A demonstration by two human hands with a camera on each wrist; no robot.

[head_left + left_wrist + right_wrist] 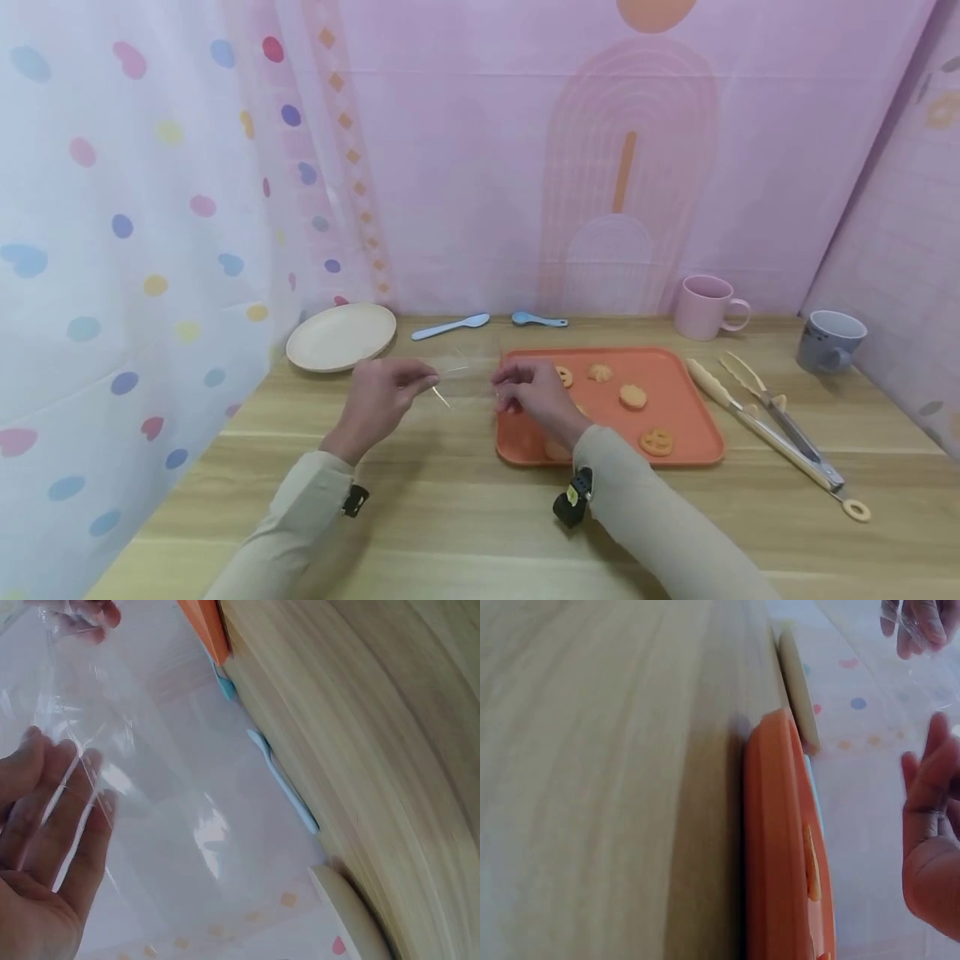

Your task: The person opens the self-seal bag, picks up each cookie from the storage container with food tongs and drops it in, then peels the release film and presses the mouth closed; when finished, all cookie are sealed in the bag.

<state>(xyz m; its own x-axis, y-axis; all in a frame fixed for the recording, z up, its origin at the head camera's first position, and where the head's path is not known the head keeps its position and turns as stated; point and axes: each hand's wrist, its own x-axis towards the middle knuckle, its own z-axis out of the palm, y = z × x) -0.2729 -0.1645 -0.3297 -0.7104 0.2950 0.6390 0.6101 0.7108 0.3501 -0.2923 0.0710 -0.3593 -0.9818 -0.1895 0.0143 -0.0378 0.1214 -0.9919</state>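
Observation:
A clear plastic bag (161, 772) is stretched between the two hands, so see-through that mainly its edges and glints show. My left hand (378, 404) pinches its left side between thumb and fingers. On the other side my right hand (542, 400) pinches the bag's right edge, above the left part of an orange tray (600, 457). In the left wrist view the bag hangs flat, with shiny creases near the fingers. Cookies of several shapes lie on the tray, among them a pretzel-shaped cookie (657, 442) and a round cookie (632, 397); the right hand and forearm partly hide others.
Behind the hands lie a cream plate (341, 337), a light blue knife-like utensil (450, 326) and a small blue spoon (540, 320). Right of the tray are tongs (780, 433), a pink mug (703, 310) and a grey mug (828, 342). Curtains surround the wooden table (450, 533).

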